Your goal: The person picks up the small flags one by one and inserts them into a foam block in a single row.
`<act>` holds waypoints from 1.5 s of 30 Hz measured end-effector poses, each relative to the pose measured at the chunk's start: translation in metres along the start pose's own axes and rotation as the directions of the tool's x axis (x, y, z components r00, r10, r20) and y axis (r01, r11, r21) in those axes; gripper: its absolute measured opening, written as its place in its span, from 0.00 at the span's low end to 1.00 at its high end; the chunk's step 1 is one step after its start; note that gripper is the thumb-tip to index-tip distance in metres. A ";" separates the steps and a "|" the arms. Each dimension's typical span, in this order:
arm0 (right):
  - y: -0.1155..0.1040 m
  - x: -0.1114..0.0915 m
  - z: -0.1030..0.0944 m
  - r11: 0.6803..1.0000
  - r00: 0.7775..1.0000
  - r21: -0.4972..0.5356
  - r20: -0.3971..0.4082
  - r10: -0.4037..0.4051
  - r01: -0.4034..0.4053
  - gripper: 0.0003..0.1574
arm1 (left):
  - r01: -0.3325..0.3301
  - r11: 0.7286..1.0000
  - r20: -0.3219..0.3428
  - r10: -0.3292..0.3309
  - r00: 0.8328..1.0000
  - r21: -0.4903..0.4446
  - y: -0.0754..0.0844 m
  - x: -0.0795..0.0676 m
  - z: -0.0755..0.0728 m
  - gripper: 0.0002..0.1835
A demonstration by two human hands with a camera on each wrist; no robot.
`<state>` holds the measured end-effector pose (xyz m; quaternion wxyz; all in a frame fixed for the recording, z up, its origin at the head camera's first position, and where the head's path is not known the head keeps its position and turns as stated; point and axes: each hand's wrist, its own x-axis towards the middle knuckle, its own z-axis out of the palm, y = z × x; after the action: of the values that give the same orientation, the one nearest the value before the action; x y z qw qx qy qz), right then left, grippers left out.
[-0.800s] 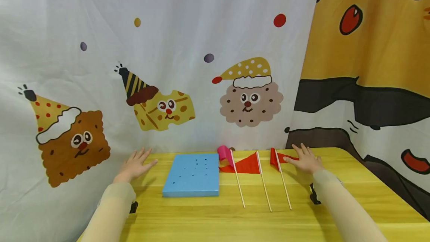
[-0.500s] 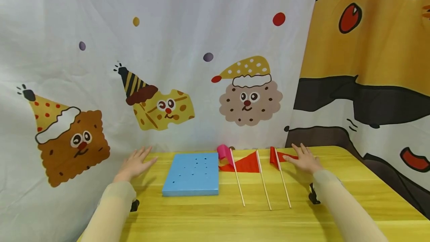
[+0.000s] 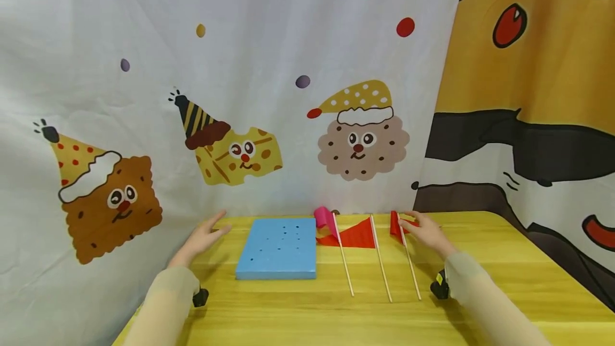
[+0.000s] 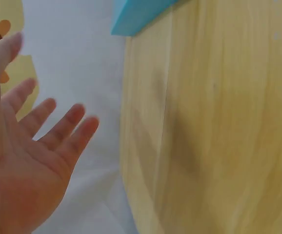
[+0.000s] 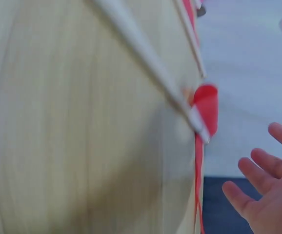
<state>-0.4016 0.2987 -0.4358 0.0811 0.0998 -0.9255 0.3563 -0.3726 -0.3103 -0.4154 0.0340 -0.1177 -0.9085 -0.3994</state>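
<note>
In the head view my left hand (image 3: 202,240) is held up at the left of a blue board (image 3: 276,250) dotted with small holes, its fingers apart and nothing in them. Three small flags on pale sticks lie right of the board: a pink flag (image 3: 325,220) partly curled, a red flag (image 3: 361,234) spread flat, and a rolled red flag (image 3: 395,227) farthest right. Over that last one hovers my right hand (image 3: 431,233), covering part of its cloth. The right wrist view shows the loosely spread fingers (image 5: 254,171) apart from the stick (image 5: 155,73).
A yellow wood-grain table (image 3: 298,316) carries everything. Behind it hangs a white curtain (image 3: 259,57) printed with cartoon snacks, with a yellow and black figure (image 3: 543,68) at the right. A black wrist camera (image 3: 439,285) sits under the right sleeve.
Both hands have turned from palms down to more sideways. My right hand has shifted left, closer to the rightmost flag; the left hand has moved slightly right. The board and flags lie as before.
</note>
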 end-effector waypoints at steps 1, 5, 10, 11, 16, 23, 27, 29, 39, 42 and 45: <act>-0.002 0.000 0.003 1.000 1.000 0.026 -0.005 -0.001 0.001 0.42 | 0.017 0.999 0.008 -0.017 1.000 -0.045 -0.001 -0.001 0.002 0.40; -0.011 0.000 0.015 0.995 0.999 0.100 -0.039 -0.019 0.022 0.33 | 0.052 0.964 0.069 -0.035 0.997 -0.260 -0.005 -0.005 0.010 0.37; -0.027 0.002 0.027 0.984 0.998 0.171 -0.055 -0.034 0.043 0.27 | 0.065 0.914 0.177 0.008 0.984 -0.399 -0.011 -0.013 0.018 0.35; -0.030 0.003 0.028 0.982 0.998 0.184 -0.055 -0.031 0.041 0.27 | 0.068 0.907 0.195 0.016 0.981 -0.415 -0.011 -0.014 0.020 0.36; -0.041 0.006 0.029 0.956 0.999 0.291 -0.042 -0.004 0.016 0.28 | 0.122 0.863 0.268 0.016 0.963 -0.490 -0.011 -0.022 0.027 0.35; -0.050 0.010 0.034 0.874 0.998 0.483 0.060 0.032 -0.057 0.34 | 0.098 0.852 0.295 0.069 0.953 -0.515 -0.012 -0.026 0.037 0.34; -0.056 0.009 0.042 0.826 0.992 0.554 0.113 0.051 -0.105 0.33 | 0.094 0.839 0.280 0.072 0.957 -0.536 -0.015 -0.026 0.042 0.34; -0.058 0.009 0.047 0.818 0.990 0.563 0.134 0.050 -0.118 0.34 | 0.106 0.830 0.283 0.065 0.957 -0.547 -0.018 -0.025 0.045 0.33; -0.067 0.008 0.068 0.788 0.979 0.597 0.202 0.039 -0.154 0.33 | 0.190 0.802 0.338 0.015 0.941 -0.567 -0.022 -0.026 0.056 0.33; -0.072 0.008 0.075 0.786 0.973 0.598 0.231 0.021 -0.159 0.32 | 0.191 0.806 0.356 0.026 0.934 -0.560 -0.023 -0.026 0.055 0.33; -0.076 0.009 0.083 0.787 0.967 0.590 0.252 0.031 -0.179 0.31 | 0.181 0.815 0.361 0.037 0.932 -0.551 -0.025 -0.025 0.055 0.32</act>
<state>-0.3984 0.1864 -0.4456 -0.0825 0.1088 -0.7690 0.6245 -0.3522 -0.2912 -0.4745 -0.1829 -0.1576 -0.7400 -0.6278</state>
